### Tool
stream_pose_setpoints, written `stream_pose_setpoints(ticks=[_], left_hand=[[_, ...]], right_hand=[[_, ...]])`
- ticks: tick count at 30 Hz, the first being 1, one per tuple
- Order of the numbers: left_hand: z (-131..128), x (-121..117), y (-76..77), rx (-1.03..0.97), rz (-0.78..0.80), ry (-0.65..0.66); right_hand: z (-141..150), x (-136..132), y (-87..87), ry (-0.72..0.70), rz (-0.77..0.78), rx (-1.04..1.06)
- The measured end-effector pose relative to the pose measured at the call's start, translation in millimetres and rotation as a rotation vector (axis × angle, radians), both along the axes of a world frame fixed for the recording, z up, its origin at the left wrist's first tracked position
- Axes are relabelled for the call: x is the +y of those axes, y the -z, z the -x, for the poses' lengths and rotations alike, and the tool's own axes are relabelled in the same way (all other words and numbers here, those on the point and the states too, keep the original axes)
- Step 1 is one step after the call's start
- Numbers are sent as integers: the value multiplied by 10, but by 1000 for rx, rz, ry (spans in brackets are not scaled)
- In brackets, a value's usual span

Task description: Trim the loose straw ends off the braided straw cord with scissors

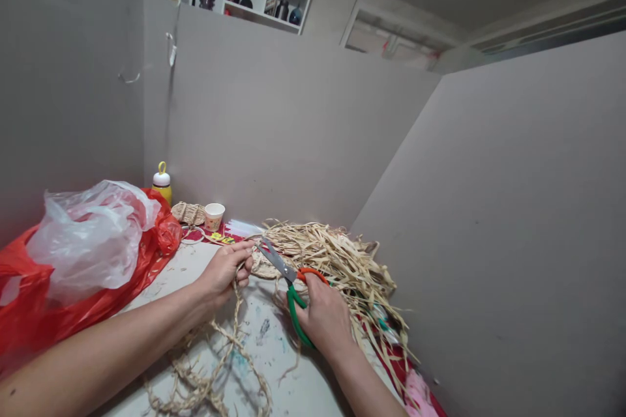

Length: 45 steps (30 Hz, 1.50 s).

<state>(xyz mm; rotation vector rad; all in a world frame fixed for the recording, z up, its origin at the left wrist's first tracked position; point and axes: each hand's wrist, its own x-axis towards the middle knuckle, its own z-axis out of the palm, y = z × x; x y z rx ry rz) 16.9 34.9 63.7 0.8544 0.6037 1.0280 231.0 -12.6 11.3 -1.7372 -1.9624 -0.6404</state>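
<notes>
My left hand (227, 273) pinches the upper end of a braided straw cord (237, 322), whose length hangs down and lies in loops on the table below. In my right hand (325, 316) is a pair of scissors (281, 260) with one orange and one green handle. The scissor blades are parted and point toward the fingertips of my left hand, close to the strands there. Behind the blades lies a flat woven straw piece (264, 266), partly covered. A large heap of dry straw strips (332, 257) spreads beyond and to the right of my right hand.
A red plastic bag (163, 234) and a clear white bag (98, 234) fill the left side. Farther back stand a yellow bottle (162, 184), a woven straw sole (188, 213) and a paper cup (214, 216). Grey partitions (274, 124) enclose the stained white table (264, 332).
</notes>
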Motion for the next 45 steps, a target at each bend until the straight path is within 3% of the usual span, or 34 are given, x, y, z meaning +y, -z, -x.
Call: stream_pose_setpoints(ticks=[11, 21, 34, 40, 45], left_hand=[[-25, -9, 32, 82, -61, 12], [-25, 2, 71, 100, -101, 17], [0, 25, 58, 30, -77, 16], [-19, 53, 79, 24, -84, 28], [-49, -7, 75, 53, -55, 124]], right_hand=[[22, -27, -18, 68, 41, 12], [-12, -28, 9, 31, -37, 66], [-46, -17, 22, -8, 19, 92], [-39, -31, -11, -77, -33, 450], [100, -115, -204, -151, -88, 800]])
